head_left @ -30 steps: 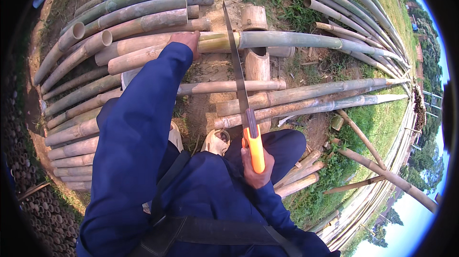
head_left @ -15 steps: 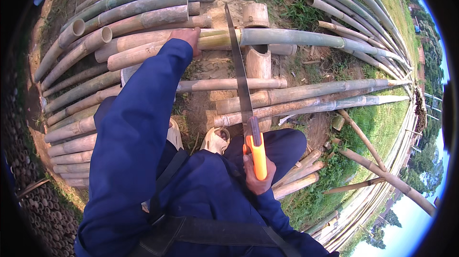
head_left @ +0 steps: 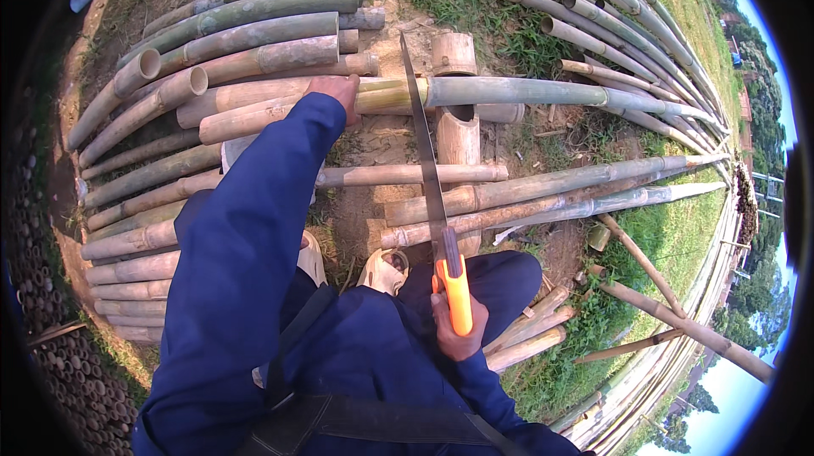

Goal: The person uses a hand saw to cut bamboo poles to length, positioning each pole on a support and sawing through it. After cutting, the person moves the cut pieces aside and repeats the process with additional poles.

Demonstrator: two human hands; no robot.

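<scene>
My left hand [head_left: 339, 97] is wrapped round a long green-grey bamboo pole [head_left: 517, 90], left of the saw. That pole lies crosswise over upright bamboo posts [head_left: 459, 138] that act as a rest. In my right hand [head_left: 462, 336] is a handsaw [head_left: 430, 172], gripped by its orange handle. Its long dark blade slants away from me and crosses the pole just right of my left hand, beside a joint; I cannot tell how deep it sits. Nearer to me, a thinner bamboo piece [head_left: 415, 175] runs under the blade.
Cut bamboo lengths [head_left: 246, 41] are stacked at left. More long poles [head_left: 610, 24] fan out at far right, and several [head_left: 551, 185] lie right of the blade. Short pieces [head_left: 530, 342] lie by my right knee. A bamboo frame [head_left: 687, 325] stands on the grass at right.
The whole scene sits slightly lower in the picture. Saw and pole keep nearly the same position relative to each other, and both hands keep their grip.
</scene>
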